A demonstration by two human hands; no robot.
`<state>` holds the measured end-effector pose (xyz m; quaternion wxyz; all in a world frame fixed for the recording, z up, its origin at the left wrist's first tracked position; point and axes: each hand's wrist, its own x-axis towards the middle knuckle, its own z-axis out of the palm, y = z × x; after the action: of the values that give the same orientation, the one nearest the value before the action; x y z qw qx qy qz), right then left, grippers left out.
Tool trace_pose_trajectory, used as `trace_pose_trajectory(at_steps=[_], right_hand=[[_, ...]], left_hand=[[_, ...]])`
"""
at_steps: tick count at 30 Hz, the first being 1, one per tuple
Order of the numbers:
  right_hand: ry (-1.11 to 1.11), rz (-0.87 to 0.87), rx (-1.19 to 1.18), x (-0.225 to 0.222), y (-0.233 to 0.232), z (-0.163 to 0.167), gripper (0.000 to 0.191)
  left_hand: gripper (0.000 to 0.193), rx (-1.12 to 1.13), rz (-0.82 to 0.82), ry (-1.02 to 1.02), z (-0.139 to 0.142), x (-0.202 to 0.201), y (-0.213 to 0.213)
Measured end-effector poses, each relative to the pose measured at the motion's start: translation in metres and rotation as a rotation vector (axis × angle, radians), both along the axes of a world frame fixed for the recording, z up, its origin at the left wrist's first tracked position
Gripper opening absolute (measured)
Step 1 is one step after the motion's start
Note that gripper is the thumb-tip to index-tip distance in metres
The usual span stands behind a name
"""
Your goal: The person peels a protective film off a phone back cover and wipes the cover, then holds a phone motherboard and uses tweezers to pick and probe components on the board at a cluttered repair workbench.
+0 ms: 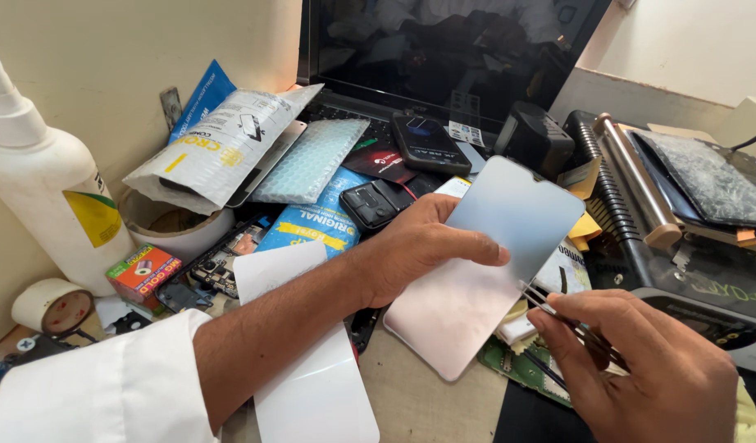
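Observation:
My left hand (419,246) holds a thin, shiny phone-screen panel (485,262) by its left edge, tilted above the cluttered desk. The panel has a small notch at its top edge and reflects pale light. My right hand (640,369) grips a pair of metal tweezers (558,316), and their tips touch the panel's right edge. A white sleeve covers my left forearm at the bottom left.
A laptop (444,49) stands at the back with a phone (427,143) on its keyboard. Packets, bubble wrap (308,160), a white bottle (46,180), a tape roll (54,308) and phone parts crowd the left. A machine with a cracked screen (706,176) sits right.

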<state>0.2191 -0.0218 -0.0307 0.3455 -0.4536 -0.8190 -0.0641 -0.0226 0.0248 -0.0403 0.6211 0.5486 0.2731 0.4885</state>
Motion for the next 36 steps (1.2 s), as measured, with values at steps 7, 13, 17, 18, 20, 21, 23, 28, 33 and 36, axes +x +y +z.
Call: trace_pose_trajectory(at_steps=[7, 13, 17, 18, 20, 21, 23, 28, 33, 36], right_hand=[[0.036, -0.013, 0.098, -0.002, 0.003, 0.0, 0.018], [0.015, -0.025, 0.101, 0.0, 0.005, 0.0, 0.02], [0.012, -0.043, 0.12, 0.001, 0.006, 0.0, 0.02], [0.015, -0.046, 0.128, 0.001, 0.005, 0.0, 0.02], [0.008, -0.049, 0.132, 0.001, 0.006, 0.001, 0.021], [-0.002, -0.048, 0.126, 0.002, 0.006, 0.001, 0.021], [-0.018, -0.044, 0.13, 0.002, 0.006, 0.003, 0.02], [-0.041, -0.071, 0.101, 0.0, 0.003, 0.007, 0.017], [-0.031, -0.068, 0.113, -0.004, -0.003, 0.012, 0.017], [-0.004, -0.05, 0.142, -0.007, -0.006, 0.015, 0.017]], left_hand=[[0.049, -0.044, -0.007, -0.03, 0.003, 0.0, -0.002], [0.049, -0.043, -0.02, -0.038, 0.002, 0.0, -0.001], [0.049, -0.044, -0.012, -0.021, 0.002, 0.0, 0.0], [0.048, -0.044, -0.009, -0.012, 0.002, -0.001, 0.0], [0.047, -0.01, -0.02, -0.004, 0.002, -0.001, 0.001], [0.047, 0.007, -0.026, 0.0, 0.001, -0.001, 0.0], [0.046, 0.002, -0.031, -0.015, 0.001, -0.002, 0.0], [0.045, -0.01, -0.007, 0.009, 0.0, -0.001, -0.001], [0.045, 0.025, -0.005, 0.01, 0.0, -0.001, -0.001], [0.045, 0.003, -0.003, 0.011, 0.002, -0.001, -0.001]])
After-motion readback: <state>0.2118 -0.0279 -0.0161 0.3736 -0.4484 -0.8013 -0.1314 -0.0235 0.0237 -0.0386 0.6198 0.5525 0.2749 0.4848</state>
